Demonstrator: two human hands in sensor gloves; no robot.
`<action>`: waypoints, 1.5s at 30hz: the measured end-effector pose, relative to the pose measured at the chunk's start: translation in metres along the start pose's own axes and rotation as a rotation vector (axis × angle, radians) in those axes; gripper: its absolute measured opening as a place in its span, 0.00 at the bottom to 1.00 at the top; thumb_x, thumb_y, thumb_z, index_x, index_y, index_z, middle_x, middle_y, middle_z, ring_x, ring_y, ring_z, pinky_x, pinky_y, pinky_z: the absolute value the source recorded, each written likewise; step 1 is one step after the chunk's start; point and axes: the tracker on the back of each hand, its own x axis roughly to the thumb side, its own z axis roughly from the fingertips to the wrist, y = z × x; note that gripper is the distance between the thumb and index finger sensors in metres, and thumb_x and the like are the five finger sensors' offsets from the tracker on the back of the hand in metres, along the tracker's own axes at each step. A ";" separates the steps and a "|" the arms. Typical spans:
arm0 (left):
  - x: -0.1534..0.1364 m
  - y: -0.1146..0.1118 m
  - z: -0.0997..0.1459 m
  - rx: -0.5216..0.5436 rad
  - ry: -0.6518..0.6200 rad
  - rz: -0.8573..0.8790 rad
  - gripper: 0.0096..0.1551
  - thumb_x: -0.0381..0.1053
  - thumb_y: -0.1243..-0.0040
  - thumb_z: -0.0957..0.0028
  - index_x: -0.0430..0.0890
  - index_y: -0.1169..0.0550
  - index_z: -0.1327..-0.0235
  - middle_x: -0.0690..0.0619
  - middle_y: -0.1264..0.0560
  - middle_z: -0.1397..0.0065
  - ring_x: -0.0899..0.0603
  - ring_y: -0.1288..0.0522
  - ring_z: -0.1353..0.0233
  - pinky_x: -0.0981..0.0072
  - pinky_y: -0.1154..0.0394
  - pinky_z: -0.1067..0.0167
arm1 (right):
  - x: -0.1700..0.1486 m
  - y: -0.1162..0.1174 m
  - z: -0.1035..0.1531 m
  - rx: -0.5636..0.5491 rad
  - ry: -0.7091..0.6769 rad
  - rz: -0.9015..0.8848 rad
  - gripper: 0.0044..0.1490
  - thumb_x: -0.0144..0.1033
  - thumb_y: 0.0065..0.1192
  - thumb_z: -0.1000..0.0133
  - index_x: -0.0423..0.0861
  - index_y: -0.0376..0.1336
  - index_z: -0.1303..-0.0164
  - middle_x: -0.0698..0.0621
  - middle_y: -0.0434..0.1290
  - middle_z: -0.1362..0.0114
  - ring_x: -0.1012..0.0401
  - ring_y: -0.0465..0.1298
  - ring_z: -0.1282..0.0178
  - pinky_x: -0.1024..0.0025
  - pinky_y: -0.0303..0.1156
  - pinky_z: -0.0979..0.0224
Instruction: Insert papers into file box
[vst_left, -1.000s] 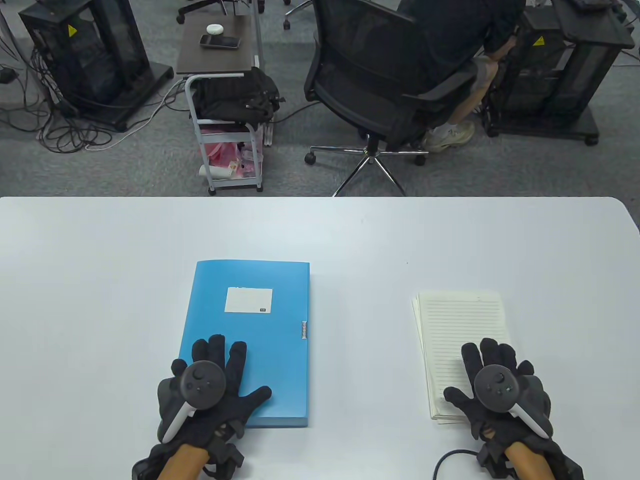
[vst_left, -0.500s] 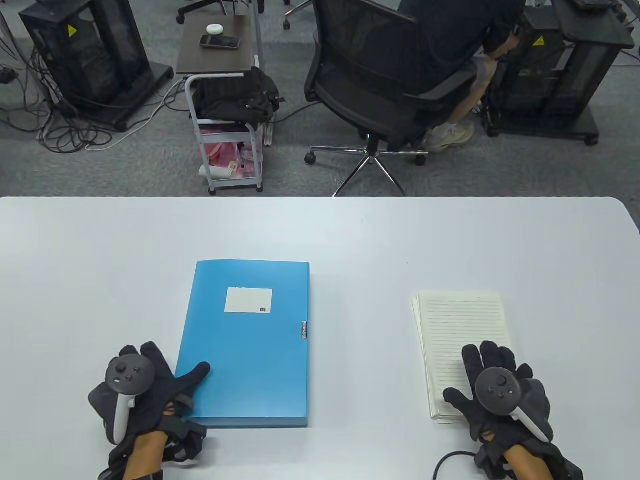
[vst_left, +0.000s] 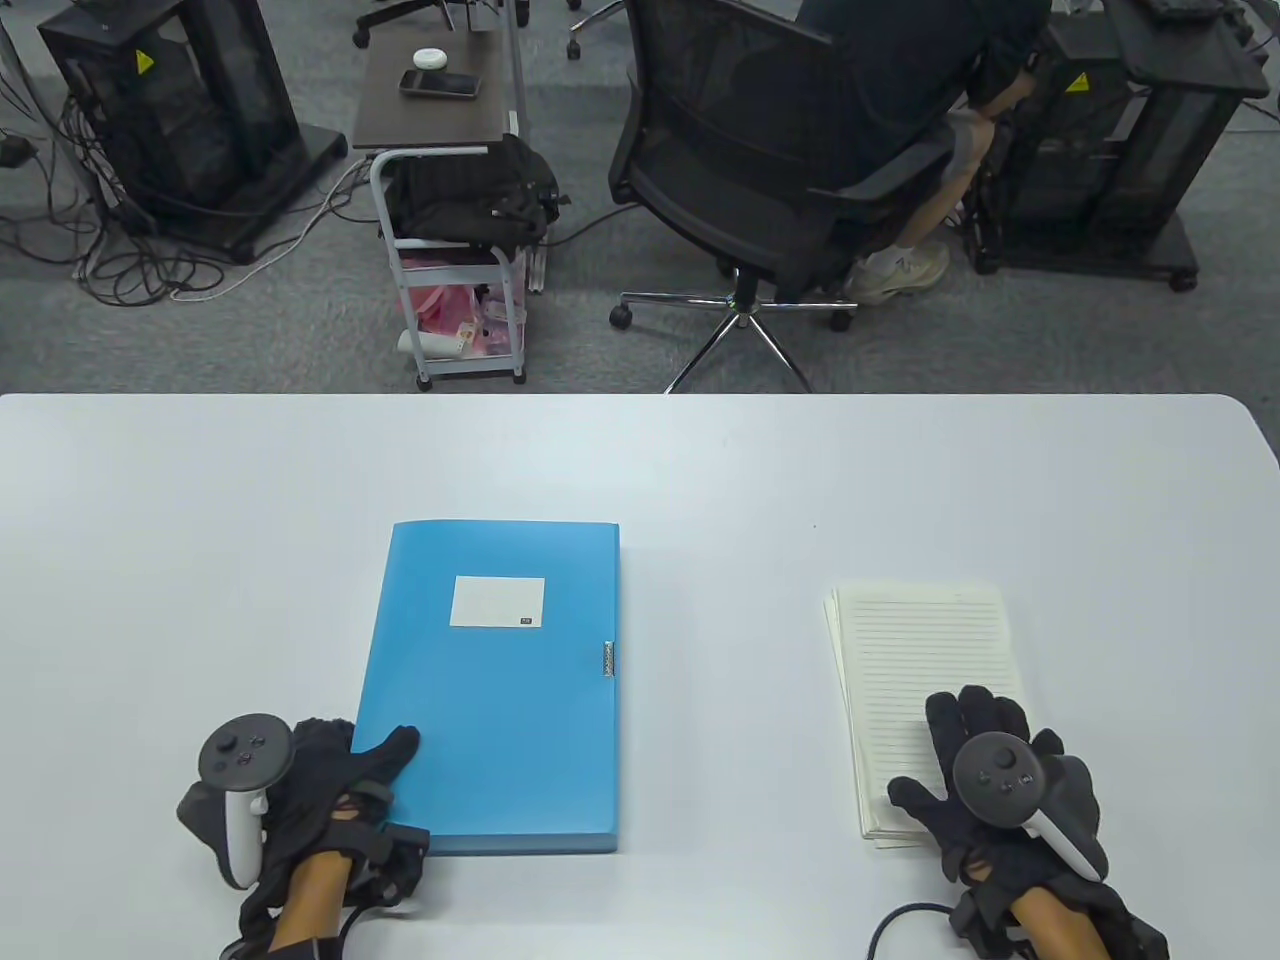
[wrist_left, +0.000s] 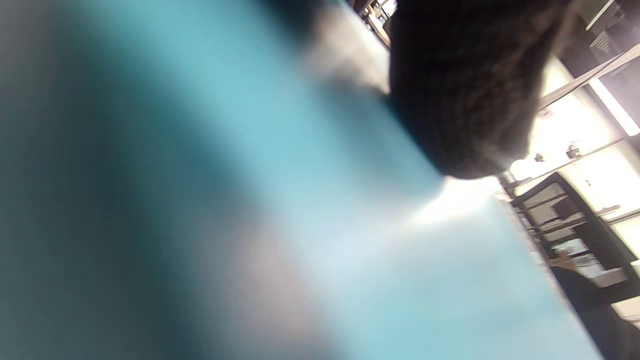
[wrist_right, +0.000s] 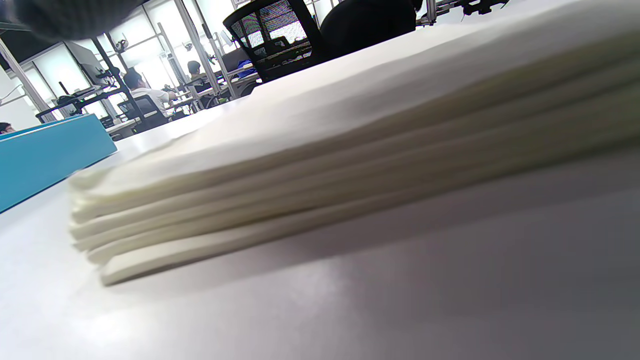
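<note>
Papers (vst_left: 920, 690) lie under the flat, spread right hand (vst_left: 990, 790), while the left hand (vst_left: 320, 790) clasps the closed box's (vst_left: 500, 690) edge, thumb on top; best steady it before lifting the lid.

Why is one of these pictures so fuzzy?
Left wrist view: the camera sits almost against the blue file box, so it smears out of focus, with window glare behind. Right wrist view: the paper stack is fairly sharp. Table view: evenly lit, crisp.

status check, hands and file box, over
Left hand grips file box at its near left edge. Right hand rests flat on the papers. Box closed, nothing in the way.
</note>
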 end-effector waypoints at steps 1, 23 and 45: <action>0.000 0.000 0.000 0.002 0.008 -0.013 0.51 0.72 0.32 0.68 0.36 0.28 0.44 0.40 0.45 0.20 0.31 0.54 0.20 0.32 0.67 0.30 | 0.000 0.000 0.000 -0.001 -0.002 0.001 0.57 0.63 0.49 0.55 0.49 0.31 0.27 0.39 0.28 0.20 0.36 0.31 0.22 0.25 0.27 0.32; 0.058 -0.067 0.032 -0.499 -0.167 0.677 0.32 0.62 0.31 0.60 0.35 0.23 0.64 0.38 0.42 0.28 0.32 0.28 0.33 0.45 0.23 0.39 | 0.002 -0.002 -0.007 0.013 -0.009 -0.033 0.58 0.63 0.49 0.55 0.48 0.30 0.27 0.38 0.27 0.20 0.36 0.31 0.22 0.25 0.26 0.32; 0.077 -0.139 0.067 -0.418 -0.194 0.117 0.46 0.60 0.46 0.53 0.24 0.45 0.46 0.35 0.67 0.28 0.28 0.51 0.26 0.44 0.40 0.31 | 0.016 0.001 0.003 0.036 -0.080 -0.034 0.57 0.63 0.49 0.55 0.48 0.30 0.28 0.38 0.27 0.20 0.36 0.30 0.22 0.24 0.26 0.33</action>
